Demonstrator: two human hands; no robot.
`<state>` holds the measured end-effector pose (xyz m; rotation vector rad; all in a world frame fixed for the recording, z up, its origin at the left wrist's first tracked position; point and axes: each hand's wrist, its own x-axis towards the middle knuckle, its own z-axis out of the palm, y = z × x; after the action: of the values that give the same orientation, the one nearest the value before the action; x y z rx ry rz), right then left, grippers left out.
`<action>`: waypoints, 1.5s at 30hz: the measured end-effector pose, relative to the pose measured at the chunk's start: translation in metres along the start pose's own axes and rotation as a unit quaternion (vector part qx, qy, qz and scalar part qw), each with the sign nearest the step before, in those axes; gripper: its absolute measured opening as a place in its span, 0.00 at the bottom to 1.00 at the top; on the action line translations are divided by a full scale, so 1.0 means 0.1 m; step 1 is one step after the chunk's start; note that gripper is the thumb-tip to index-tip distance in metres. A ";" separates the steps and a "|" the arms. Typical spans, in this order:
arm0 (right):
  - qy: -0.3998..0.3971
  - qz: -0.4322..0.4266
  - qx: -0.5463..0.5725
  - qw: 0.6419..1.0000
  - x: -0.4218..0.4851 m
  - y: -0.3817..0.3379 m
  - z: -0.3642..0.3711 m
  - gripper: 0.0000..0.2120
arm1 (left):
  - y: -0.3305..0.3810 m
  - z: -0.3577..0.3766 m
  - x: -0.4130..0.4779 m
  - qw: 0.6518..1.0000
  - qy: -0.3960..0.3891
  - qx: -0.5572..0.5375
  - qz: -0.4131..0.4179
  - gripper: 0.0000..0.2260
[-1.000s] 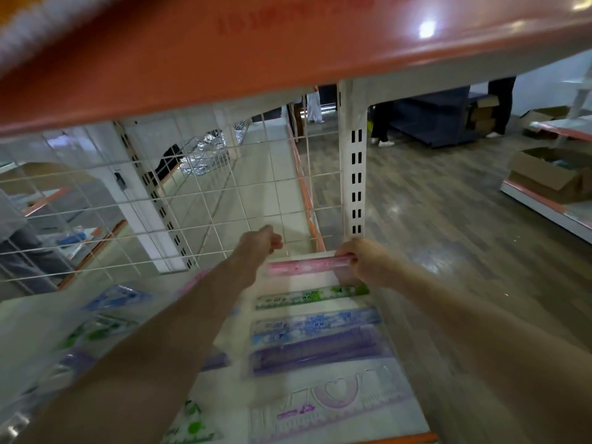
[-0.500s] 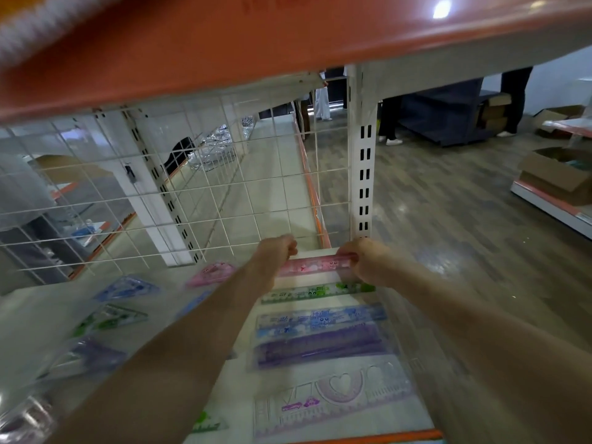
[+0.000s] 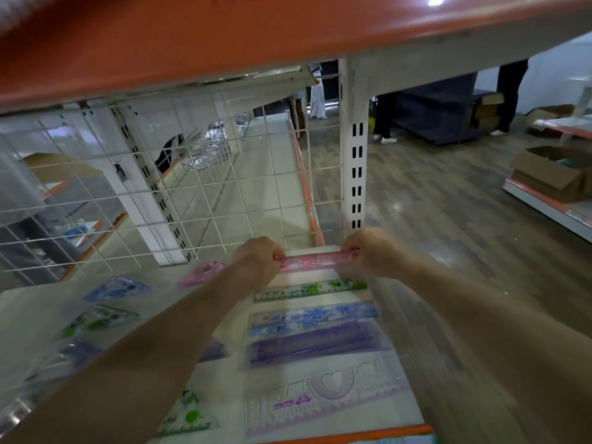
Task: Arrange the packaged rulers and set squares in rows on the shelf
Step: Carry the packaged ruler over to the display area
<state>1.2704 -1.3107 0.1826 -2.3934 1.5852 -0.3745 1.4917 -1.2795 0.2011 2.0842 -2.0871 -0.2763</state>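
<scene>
A pink packaged ruler (image 3: 315, 260) lies crosswise at the far end of the white shelf (image 3: 224, 373). My left hand (image 3: 258, 259) grips its left end and my right hand (image 3: 368, 251) grips its right end. Nearer to me lie a green ruler (image 3: 309, 290), a blue ruler (image 3: 312, 317), a purple ruler (image 3: 315, 346) and a clear stencil ruler (image 3: 326, 397) in a row. To the left lie set squares: pink (image 3: 200, 273), blue (image 3: 117, 288), green (image 3: 99, 318), purple (image 3: 67, 355), and a green one (image 3: 189, 415) near the front edge.
An orange-edged shelf (image 3: 256, 36) hangs overhead. A white wire grid (image 3: 160, 193) backs the shelf, with a slotted upright post (image 3: 355, 174) at the right. Beyond are wooden floor, cardboard boxes (image 3: 551, 171) on a low shelf, and people's legs (image 3: 384, 120).
My left hand has closed on the pink ruler's left end, having hovered above it a second ago. The view has shifted slightly; the ruler stays at the far end.
</scene>
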 end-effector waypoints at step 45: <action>-0.185 -0.048 -0.180 0.965 0.27 -0.53 -0.15 0.16 | 0.06 -0.03 0.32 0.972 -0.170 0.154 0.055 0.19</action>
<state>1.3214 -1.3162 0.2166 -2.6059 1.4641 0.3597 1.4867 -1.3116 0.2052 2.2056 -2.5828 -0.3304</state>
